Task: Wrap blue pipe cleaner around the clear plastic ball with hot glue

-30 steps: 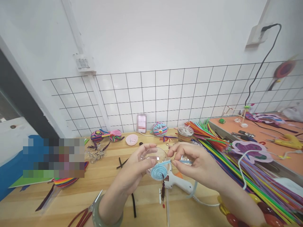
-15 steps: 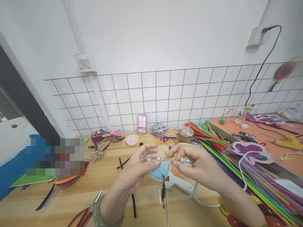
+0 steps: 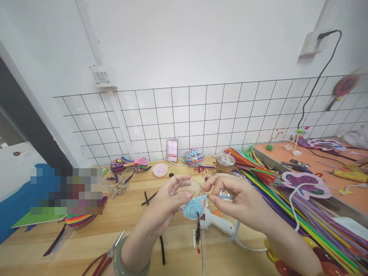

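Note:
My left hand [image 3: 168, 201] is closed round the rim of a clear plastic dome [image 3: 188, 188]. Over the dome's lower part lies a coil of light-blue pipe cleaner [image 3: 193, 209], and a dark tassel [image 3: 198, 232] hangs from its middle. Between thumb and fingers, my right hand [image 3: 230, 191] pinches the free strand of that pipe cleaner, which runs straight across from the coil. The strand's tail droops below my right hand. Behind and under the dome, a white glue gun [image 3: 218, 224] rests on the wooden table [image 3: 178, 249], partly hidden.
Red-handled scissors [image 3: 105, 257] lie at the front left. Colourful pipe cleaners [image 3: 310, 226] are heaped on the right. A phone [image 3: 172, 150], a pink bowl [image 3: 160, 170] and a lidded cup [image 3: 225, 163] stand along the back. A yellow glue gun [image 3: 349, 174] lies far right.
My hands, the dome and the blue coil stay almost still. At the far right edge, what looks like another person's hand has come in by the yellow glue gun.

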Motion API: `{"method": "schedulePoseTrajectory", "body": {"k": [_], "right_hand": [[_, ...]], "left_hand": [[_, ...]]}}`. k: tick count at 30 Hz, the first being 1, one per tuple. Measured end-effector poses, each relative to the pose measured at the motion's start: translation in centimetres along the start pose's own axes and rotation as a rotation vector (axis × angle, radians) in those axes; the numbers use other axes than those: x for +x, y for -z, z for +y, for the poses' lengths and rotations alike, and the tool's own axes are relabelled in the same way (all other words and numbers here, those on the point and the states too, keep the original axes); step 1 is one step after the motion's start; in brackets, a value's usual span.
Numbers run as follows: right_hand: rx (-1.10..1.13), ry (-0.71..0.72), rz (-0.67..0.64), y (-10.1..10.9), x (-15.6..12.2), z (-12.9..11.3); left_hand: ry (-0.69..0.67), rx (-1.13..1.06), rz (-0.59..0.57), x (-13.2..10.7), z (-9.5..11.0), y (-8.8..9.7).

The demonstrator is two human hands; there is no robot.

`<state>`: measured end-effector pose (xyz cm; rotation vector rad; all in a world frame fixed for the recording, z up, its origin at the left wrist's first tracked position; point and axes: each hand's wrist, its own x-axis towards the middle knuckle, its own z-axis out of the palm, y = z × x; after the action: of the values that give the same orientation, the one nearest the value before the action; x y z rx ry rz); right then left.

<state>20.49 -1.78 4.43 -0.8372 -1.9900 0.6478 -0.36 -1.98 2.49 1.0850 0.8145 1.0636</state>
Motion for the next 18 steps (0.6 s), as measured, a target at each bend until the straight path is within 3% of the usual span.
{"method": "schedulePoseTrajectory", "body": {"k": [18], "right_hand": [[0.000,-0.003,-0.003,0.03,-0.03,0.06]], "left_hand": [[-0.006,0.017,-0.010,0.03,-0.09,0.13]]}}
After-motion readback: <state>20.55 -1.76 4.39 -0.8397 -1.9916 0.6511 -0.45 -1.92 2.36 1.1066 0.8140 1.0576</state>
